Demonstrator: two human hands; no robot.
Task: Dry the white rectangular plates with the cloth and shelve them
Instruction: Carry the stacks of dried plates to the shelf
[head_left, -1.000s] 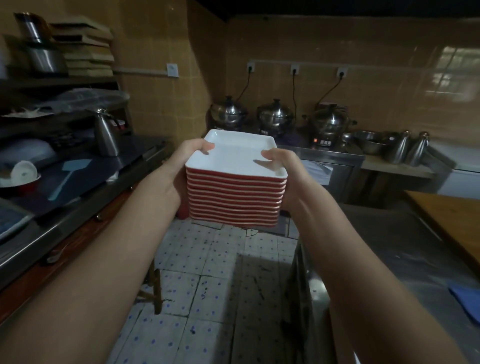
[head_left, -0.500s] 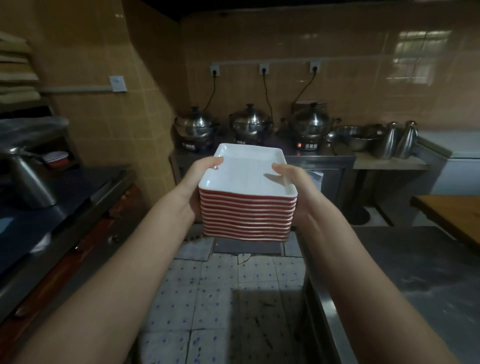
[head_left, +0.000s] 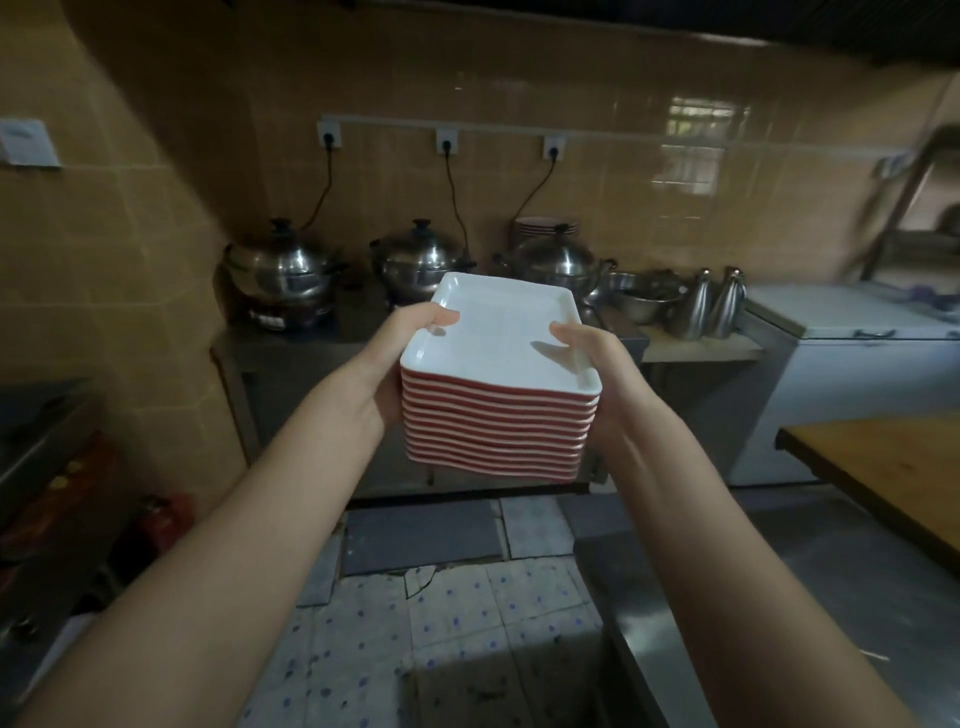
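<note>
Plates (head_left: 498, 358) now nearer pots (head_left: 421, 260) | held between left fingers (head_left: 436, 316), right fingers (head_left: 569, 332)

The left hand (head_left: 390, 364) and right hand (head_left: 609, 375) are bare, as are the left forearm (head_left: 291, 467) and right forearm (head_left: 691, 499) to the frame's edge. The nails seem short, but the dim light blurs them.

Stack (head_left: 498, 415) sits between left grip (head_left: 400, 358) and right grip (head_left: 602, 374), over floor (head_left: 457, 613). Pots (head_left: 283, 270) behind grips on back tabletop (head_left: 291, 338). Bowl (head_left: 644, 306), jugs (head_left: 711, 306) behind-right of right grip. Second tabletop (head_left: 883, 467) far right.
</note>
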